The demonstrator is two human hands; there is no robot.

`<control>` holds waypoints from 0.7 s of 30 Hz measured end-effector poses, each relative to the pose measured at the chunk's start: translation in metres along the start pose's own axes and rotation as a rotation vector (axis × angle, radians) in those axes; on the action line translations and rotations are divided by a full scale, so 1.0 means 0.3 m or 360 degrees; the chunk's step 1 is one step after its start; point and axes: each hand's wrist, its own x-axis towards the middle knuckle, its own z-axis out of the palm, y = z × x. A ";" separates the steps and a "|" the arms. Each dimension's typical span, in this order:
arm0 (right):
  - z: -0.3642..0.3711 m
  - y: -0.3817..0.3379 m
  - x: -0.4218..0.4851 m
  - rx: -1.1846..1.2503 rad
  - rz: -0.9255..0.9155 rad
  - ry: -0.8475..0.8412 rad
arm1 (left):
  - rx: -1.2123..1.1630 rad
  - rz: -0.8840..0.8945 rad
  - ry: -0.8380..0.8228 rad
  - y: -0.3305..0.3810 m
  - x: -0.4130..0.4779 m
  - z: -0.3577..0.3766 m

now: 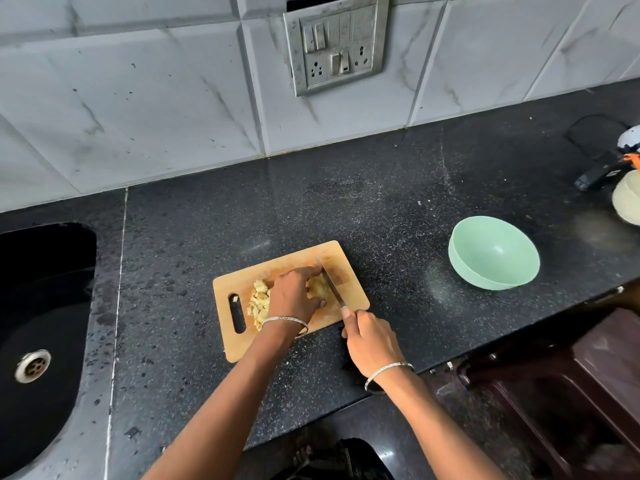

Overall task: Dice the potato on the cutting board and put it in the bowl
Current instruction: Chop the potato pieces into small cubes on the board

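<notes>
A wooden cutting board (242, 344) lies on the black counter. A pile of diced potato (259, 304) sits on its left part. My left hand (294, 294) presses down on the uncut piece of potato (318, 287) in the board's middle. My right hand (369, 341) grips the handle of a knife (330, 284), whose blade stands against the potato's right side next to my left fingertips. A mint-green bowl (493, 252) stands empty on the counter to the right of the board.
A black sink (38, 323) with a metal drain is set into the counter at the left. Dark gadgets and a pale round object (628, 199) lie at the far right. A tiled wall with a switch panel (336, 46) rises behind. The counter edge runs just below my wrists.
</notes>
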 end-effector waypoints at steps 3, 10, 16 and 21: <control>-0.002 -0.012 -0.008 0.0009 -0.0008 -0.0043 | -0.0016 -0.0022 0.0040 0.000 -0.010 -0.003; -0.029 -0.025 -0.013 -0.0052 -0.0008 -0.0093 | -0.0091 -0.0069 0.0121 -0.008 -0.020 0.008; -0.052 -0.034 -0.007 -0.0086 0.0023 -0.0144 | -0.0063 0.0004 0.0164 -0.018 -0.021 0.014; -0.034 -0.067 0.018 -0.0142 0.0042 -0.0136 | -0.0011 0.0078 0.0199 -0.028 -0.025 0.019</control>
